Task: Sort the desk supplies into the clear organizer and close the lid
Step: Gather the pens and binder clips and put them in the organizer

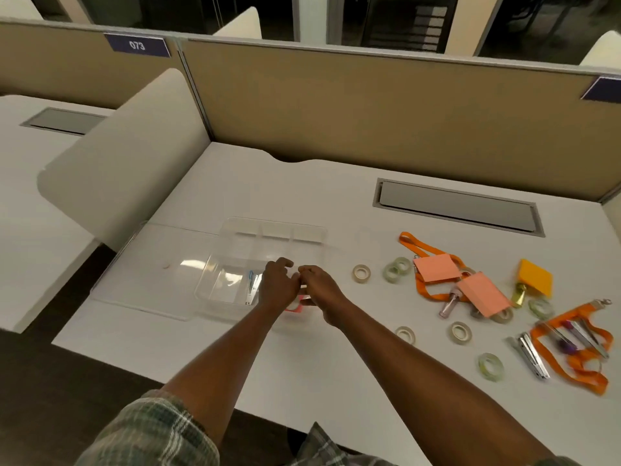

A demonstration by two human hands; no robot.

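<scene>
A white desk point(302, 358) backed by a tan partition point(369, 105) carries the clear organizer point(235, 250) at centre-left, its lid point(144, 274) lying open to the left. The left hand point(277, 284) and right hand point(319, 287) meet over its near right corner, fingers curled; I cannot tell whether they grip anything. Tape rolls point(361, 273), pink sticky notes point(437, 267) and orange lanyards point(408, 237) lie scattered to the right.

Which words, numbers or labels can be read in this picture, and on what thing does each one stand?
"073": white digits on the dark blue tag at the top edge of the partition, upper left.
Second blue tag at the right edge: cut off by the frame, nothing readable.
Tape rolls, note pads, orange straps: no print can be made out; too small or blurred.
</scene>
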